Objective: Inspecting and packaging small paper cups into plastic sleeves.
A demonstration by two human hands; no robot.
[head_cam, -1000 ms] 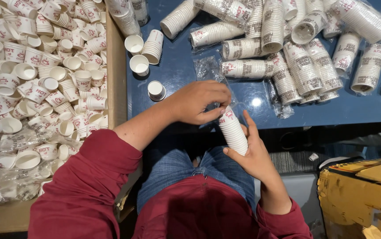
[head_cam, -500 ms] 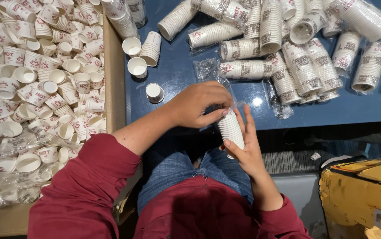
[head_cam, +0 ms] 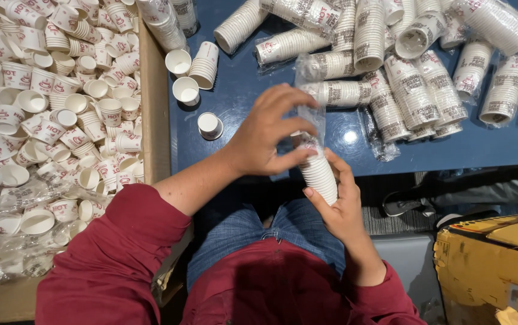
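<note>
Centre frame: our right hand [head_cam: 338, 201] grips a stack of cups [head_cam: 319, 174]; our left hand [head_cam: 266, 133] pinches its plastic sleeve [head_cam: 312, 123]. Sleeved stacks [head_cam: 415, 84] cover the worktop [head_cam: 241, 102], upper right. Loose cups [head_cam: 48, 102] remain in the box [head_cam: 153, 120], left.

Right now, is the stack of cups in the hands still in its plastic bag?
Partly: clear plastic sleeve covers its top, bare cup stack shows below.

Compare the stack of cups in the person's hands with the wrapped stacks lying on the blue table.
The held stack stands nearly upright between the left hand and right hand; the wrapped stacks lie on their sides on the blue table. The held stack's clear wrap is pulled up past its top, baring the cups; the table stacks stay fully sleeved. Both are nested white paper cups.
</note>
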